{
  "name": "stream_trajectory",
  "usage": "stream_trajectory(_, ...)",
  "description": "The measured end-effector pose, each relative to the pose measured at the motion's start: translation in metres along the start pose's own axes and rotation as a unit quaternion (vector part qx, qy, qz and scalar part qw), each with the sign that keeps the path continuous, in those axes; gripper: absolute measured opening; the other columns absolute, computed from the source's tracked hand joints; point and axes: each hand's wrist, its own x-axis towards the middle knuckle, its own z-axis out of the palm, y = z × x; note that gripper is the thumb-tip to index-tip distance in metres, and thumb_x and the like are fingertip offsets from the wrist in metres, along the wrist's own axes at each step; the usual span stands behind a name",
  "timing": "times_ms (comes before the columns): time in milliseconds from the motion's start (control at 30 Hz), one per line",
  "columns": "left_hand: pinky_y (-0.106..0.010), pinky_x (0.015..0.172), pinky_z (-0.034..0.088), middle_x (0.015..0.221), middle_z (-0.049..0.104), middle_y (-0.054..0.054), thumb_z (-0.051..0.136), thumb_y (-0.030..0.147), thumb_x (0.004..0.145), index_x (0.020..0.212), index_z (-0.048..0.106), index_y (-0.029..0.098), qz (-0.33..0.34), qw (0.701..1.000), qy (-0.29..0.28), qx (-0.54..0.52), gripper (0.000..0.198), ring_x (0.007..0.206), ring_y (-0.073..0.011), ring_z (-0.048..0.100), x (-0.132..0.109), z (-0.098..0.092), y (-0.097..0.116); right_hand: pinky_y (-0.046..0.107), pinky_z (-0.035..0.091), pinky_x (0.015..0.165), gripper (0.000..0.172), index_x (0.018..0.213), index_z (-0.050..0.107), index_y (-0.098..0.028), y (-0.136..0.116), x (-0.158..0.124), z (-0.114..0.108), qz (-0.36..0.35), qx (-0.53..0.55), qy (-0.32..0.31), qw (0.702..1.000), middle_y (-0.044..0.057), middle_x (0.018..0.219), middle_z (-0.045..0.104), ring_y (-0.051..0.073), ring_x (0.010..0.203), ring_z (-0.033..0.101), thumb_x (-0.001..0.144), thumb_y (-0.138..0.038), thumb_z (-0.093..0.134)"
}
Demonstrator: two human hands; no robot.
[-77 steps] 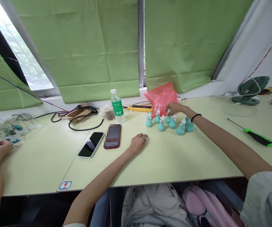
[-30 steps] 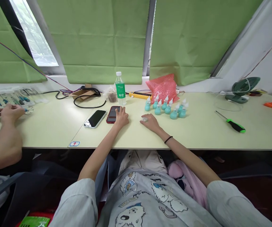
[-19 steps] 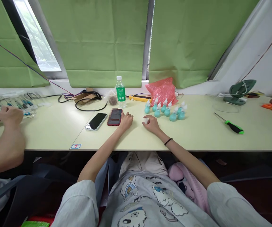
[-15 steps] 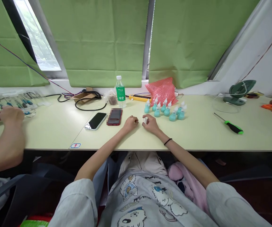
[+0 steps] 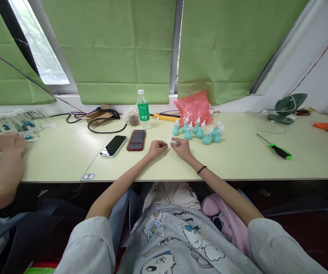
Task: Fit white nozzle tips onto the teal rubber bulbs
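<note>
My left hand (image 5: 157,148) is closed in a pinch above the table, its fingertips at a small white piece too small to make out. Close beside it on the right, my right hand (image 5: 181,148) has its fingers wrapped round a small clear-white object (image 5: 175,142). Just beyond my right hand, several teal bulb-shaped bottles (image 5: 206,139) with whitish pointed tips stand upright in a loose group.
Two phones (image 5: 114,146) lie left of my hands. Behind are a water bottle (image 5: 143,110), a yellow tool (image 5: 167,117), a pink bubble-wrap bag (image 5: 194,108) and cables. A screwdriver (image 5: 279,150) and fan (image 5: 286,108) are right. A co-worker's arm (image 5: 7,171) is far left.
My fingertips have come closer together, with a white piece now showing between them. The object in my right hand has turned. The hand at the far right edge has left the view.
</note>
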Motion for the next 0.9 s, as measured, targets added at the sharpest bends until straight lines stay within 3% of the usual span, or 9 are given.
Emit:
stream_trajectory(100,-0.024,0.062,0.043,0.074,0.065,-0.008,0.056,0.027,0.063,0.075,0.064,0.01,-0.016,0.999,0.001,-0.047,0.023,0.065,-0.0138,0.057,0.0015,-0.0016,-0.0022,0.03,0.05,0.064,0.029,0.088,0.061,-0.014,-0.0013,0.0022,-0.0004,0.032,0.061,0.0,0.998,0.009,0.102,0.057,0.017,0.069,0.06,0.062,-0.027,0.056)
stream_trajectory(267,-0.024,0.054,0.044,0.067,0.064,-0.009,0.059,0.029,0.06,0.08,0.062,0.007,-0.05,0.988,-0.03,-0.14,0.03,0.054,-0.0119,0.055,0.0026,-0.0039,-0.0031,0.031,0.052,0.065,0.038,0.093,0.058,-0.01,-0.005,0.006,-0.0034,0.096,0.161,-0.045,0.981,0.01,0.082,0.065,0.019,0.068,0.062,0.058,-0.022,0.062)
stream_trajectory(433,-0.024,0.055,0.044,0.063,0.064,-0.008,0.064,0.03,0.057,0.079,0.062,0.006,-0.081,0.971,-0.04,-0.22,0.033,0.052,-0.0107,0.055,0.0018,-0.0068,-0.0002,0.03,0.053,0.066,0.034,0.089,0.059,-0.01,-0.0082,0.0059,-0.0048,0.14,0.218,-0.079,0.963,0.009,0.083,0.064,0.019,0.07,0.062,0.057,-0.02,0.065)
stream_trajectory(700,-0.031,0.067,0.046,0.073,0.064,-0.011,0.067,0.03,0.054,0.077,0.061,0.006,-0.131,0.94,-0.035,-0.313,0.034,0.068,-0.0164,0.059,0.0029,-0.0082,-0.0014,0.025,0.052,0.051,0.029,0.077,0.061,-0.011,-0.0045,0.0082,-0.0035,0.162,0.196,-0.038,0.967,0.006,0.063,0.064,0.015,0.052,0.06,0.053,-0.024,0.067)
stream_trajectory(900,-0.033,0.07,0.046,0.074,0.064,-0.011,0.069,0.028,0.05,0.077,0.062,0.006,-0.153,0.925,-0.047,-0.343,0.035,0.069,-0.0172,0.059,0.0031,-0.0089,-0.0037,0.023,0.049,0.044,0.027,0.072,0.062,-0.01,-0.0024,0.0061,0.0001,0.14,0.15,-0.043,0.978,0.006,0.062,0.063,0.013,0.049,0.058,0.05,-0.023,0.067)
